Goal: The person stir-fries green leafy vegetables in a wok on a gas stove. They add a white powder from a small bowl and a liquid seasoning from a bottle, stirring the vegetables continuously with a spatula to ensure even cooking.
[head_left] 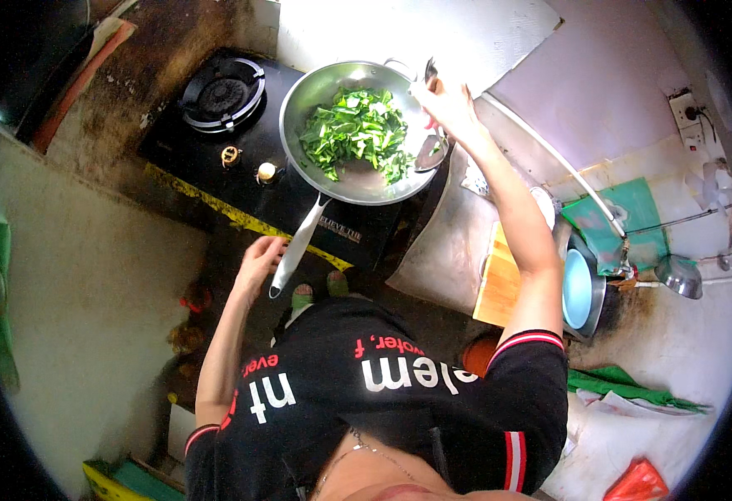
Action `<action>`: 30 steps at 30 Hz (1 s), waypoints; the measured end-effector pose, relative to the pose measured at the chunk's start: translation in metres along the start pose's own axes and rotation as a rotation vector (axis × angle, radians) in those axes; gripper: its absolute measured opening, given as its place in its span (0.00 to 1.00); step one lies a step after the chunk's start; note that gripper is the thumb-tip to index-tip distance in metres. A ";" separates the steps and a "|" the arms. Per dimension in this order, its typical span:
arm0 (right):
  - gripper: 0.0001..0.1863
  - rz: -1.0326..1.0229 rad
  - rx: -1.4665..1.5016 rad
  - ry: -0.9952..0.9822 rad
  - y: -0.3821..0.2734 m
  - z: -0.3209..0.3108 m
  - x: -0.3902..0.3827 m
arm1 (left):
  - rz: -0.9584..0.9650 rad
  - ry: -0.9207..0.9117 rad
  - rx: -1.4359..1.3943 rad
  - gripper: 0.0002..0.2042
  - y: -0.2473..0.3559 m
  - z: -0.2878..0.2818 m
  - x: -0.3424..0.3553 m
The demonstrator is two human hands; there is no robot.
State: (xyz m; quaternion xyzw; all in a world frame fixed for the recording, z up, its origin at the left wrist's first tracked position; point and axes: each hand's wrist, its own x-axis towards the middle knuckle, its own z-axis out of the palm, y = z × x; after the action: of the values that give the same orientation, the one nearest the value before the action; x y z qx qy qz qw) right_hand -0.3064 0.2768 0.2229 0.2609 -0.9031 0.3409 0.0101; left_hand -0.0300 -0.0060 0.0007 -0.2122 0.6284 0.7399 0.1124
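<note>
Nearest is the person's black short-sleeved shirt (333, 342), with red and white lettering and striped cuffs. Just beyond it, green sandals (302, 296) show on the dark floor. To the left, the left hand (263, 257) is held just beside the long metal handle (299, 242) of the pan; its fingers are loosely bent and not wrapped around the handle, and I cannot tell whether the fingertips touch it.

On the right, a wooden board (499, 280) lies on the counter (441, 242), with a light-blue basin (576, 288) farther right.

Farther on, the wide silver pan (366, 198) sits on the right side of the black stove (358, 242), whose near edge carries a yellow strip (241, 219). Chopped green leaves (358, 129) lie in the pan, mostly toward its middle. The right hand (449, 107) is over the pan's right rim, grasping a spatula (431, 154) whose head hangs below the hand at the right side of the pan.

To the left of the pan are two knobs (267, 172) and, farther, a bare burner (224, 93). A white panel (433, 33) stands at the far side.
</note>
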 end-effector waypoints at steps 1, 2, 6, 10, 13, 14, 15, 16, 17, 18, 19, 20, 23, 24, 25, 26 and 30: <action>0.22 0.071 0.033 0.022 0.012 0.016 0.018 | -0.077 -0.127 -0.098 0.16 0.010 0.008 -0.012; 0.22 0.143 0.066 0.041 0.022 0.034 0.029 | -0.149 -0.253 -0.198 0.17 0.020 0.016 -0.023; 0.18 0.385 0.848 0.379 0.110 0.064 0.024 | -0.209 -0.341 -0.061 0.15 0.040 0.036 -0.033; 0.14 0.307 1.213 0.150 0.130 0.083 -0.010 | -0.210 -0.296 -0.006 0.14 0.048 0.040 -0.039; 0.15 0.227 1.172 0.042 0.107 0.094 -0.021 | -0.218 -0.232 -0.021 0.14 0.045 0.037 -0.042; 0.16 0.196 1.141 0.020 0.096 0.093 -0.030 | -0.216 -0.225 -0.025 0.13 0.045 0.037 -0.044; 0.16 0.165 1.105 0.010 0.088 0.090 -0.041 | -0.216 -0.219 -0.013 0.13 0.047 0.039 -0.045; 0.16 0.136 1.064 0.014 0.082 0.083 -0.054 | -0.216 -0.225 -0.012 0.13 0.048 0.040 -0.043; 0.17 0.100 1.019 0.028 0.073 0.075 -0.066 | -0.217 -0.231 -0.011 0.13 0.049 0.040 -0.041; 0.19 0.068 0.984 0.049 0.064 0.069 -0.080 | -0.218 -0.235 -0.005 0.13 0.049 0.042 -0.039; 0.19 0.043 0.933 0.048 0.060 0.068 -0.091 | -0.212 -0.251 -0.025 0.13 0.051 0.042 -0.040; 0.19 0.018 0.881 0.047 0.055 0.068 -0.102 | -0.214 -0.247 -0.026 0.13 0.049 0.041 -0.041; 0.16 -0.023 0.728 -0.020 0.010 0.038 -0.130 | -0.211 -0.240 -0.019 0.14 0.048 0.043 -0.042; 0.15 -0.083 0.622 -0.054 0.003 0.026 -0.137 | -0.219 -0.244 -0.024 0.14 0.047 0.043 -0.041; 0.11 -0.182 0.529 -0.077 -0.004 0.019 -0.141 | -0.226 -0.241 -0.027 0.14 0.047 0.042 -0.041; 0.07 -0.281 0.435 -0.101 -0.011 0.013 -0.145 | -0.233 -0.237 -0.030 0.14 0.046 0.041 -0.042; 0.06 -0.343 0.212 -0.108 -0.003 0.051 -0.146 | -0.217 -0.262 -0.021 0.14 0.048 0.041 -0.040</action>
State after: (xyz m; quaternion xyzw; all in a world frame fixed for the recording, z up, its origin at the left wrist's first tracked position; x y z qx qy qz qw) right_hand -0.1703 0.3108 0.1571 0.4282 -0.8037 0.4130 -0.0081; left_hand -0.0222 0.0289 0.0657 -0.1819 0.5739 0.7513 0.2705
